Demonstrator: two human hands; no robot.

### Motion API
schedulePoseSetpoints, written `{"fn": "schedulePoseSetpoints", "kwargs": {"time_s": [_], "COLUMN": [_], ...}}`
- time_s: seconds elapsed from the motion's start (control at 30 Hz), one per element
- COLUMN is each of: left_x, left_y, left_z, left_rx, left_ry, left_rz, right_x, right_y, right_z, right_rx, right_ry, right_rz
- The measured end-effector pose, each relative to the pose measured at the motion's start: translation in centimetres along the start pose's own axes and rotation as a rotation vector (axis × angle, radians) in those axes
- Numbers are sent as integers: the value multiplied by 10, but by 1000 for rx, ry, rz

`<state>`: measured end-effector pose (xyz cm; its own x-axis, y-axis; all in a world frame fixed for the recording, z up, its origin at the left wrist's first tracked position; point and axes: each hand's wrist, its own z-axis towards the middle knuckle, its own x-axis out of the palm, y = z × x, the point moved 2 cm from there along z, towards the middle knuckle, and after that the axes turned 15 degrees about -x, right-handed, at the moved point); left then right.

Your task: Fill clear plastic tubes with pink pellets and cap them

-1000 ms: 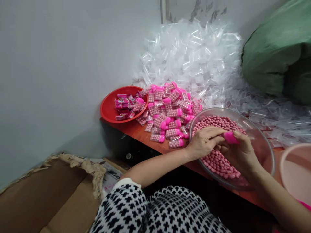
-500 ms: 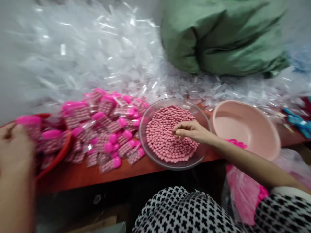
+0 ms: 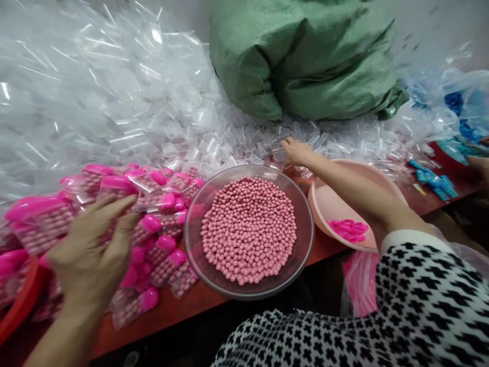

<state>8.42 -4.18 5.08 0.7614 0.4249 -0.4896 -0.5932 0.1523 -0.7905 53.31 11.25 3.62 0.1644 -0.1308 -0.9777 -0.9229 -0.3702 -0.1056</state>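
Hands (image 3: 89,250) (image 3: 298,152) apart, left spread, right's grip unclear, above red table (image 3: 183,307) near grey wall (image 3: 428,30).

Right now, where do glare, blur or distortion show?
Head view, upper left: white glints streak the clear plastic tubes; head view, lower left: the bare left hand looks slightly soft and transparent pink-capped bead containers look stretched; head view, centre: small round pink beads look fairly crisp.
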Motion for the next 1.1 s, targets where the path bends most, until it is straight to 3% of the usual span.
{"fn": "schedulePoseSetpoints", "kwargs": {"time_s": [0.17,0.43,0.73,1.0,1.1], "left_x": [40,62,75,79,79], "left_y": [-32,-36,-33,-29,-29], "left_z": [-13,-22,-34,-37,-37], "left_rx": [163,236,318,343,328], "left_ry": [163,335,348,343,336], "left_rz": [-8,8,37,42,19], "right_x": [7,8,15,11,-4], "right_y": [-5,0,-1,7,-3], "right_z": [30,36,64,64,52], "right_rx": [-70,-178,-168,-95,-50], "right_ry": [-2,-52,-48,-45,-180], "right_rz": [-48,-72,-154,-112,18]}}
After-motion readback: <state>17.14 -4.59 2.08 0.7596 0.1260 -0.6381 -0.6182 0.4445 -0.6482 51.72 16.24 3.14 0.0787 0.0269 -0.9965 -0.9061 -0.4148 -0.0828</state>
